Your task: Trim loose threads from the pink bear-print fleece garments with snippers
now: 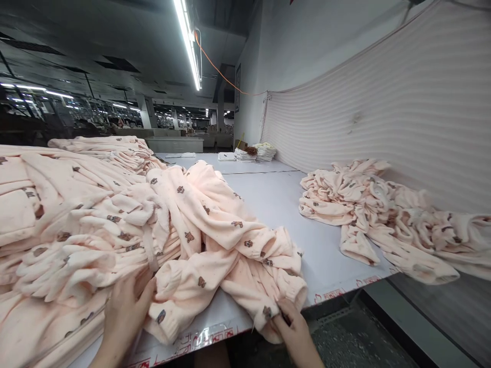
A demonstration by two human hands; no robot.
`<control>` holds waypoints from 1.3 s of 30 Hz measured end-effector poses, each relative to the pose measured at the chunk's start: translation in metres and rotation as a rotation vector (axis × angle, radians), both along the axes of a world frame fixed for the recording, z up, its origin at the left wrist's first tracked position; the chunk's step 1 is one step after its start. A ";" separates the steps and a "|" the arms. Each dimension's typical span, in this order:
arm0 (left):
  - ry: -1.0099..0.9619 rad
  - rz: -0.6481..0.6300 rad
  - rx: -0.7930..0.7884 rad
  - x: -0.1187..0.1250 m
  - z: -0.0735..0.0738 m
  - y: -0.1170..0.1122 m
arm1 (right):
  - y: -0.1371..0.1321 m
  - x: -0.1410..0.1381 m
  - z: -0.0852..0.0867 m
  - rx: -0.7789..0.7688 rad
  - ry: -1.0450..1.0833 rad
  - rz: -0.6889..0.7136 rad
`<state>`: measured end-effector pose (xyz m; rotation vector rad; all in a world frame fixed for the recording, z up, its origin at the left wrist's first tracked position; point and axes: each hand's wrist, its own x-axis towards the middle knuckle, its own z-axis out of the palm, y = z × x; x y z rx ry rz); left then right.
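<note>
A soft pale-pink garment (215, 220) with small brown bear prints lies crumpled over the table edge in front of me. Its ribbed cuffs hang toward me. My left hand (128, 306) grips pink fabric at the garment's left side, with its fingertips partly sunk in the folds. At the near edge, my right hand (293, 327) is closed on the end of a sleeve, thumb and fingers pinched together. A dark spot shows between those fingers, and I cannot make out what it is. Left of the garment rises a large heap of like pink garments (57, 204).
Another loose pile of pink garments (364, 204) lies on the right, partly hanging past the edge of the white table (264, 194). Stacks of white papers or cloths (249, 153) stand at the far end. A striped cloth sheet (376, 102) hangs along the right wall.
</note>
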<state>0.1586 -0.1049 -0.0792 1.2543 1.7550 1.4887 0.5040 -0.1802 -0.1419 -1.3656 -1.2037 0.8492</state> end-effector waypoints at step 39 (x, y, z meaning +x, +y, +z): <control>0.101 -0.587 0.321 0.154 -0.048 -0.058 | -0.011 -0.023 0.054 0.129 -0.796 0.060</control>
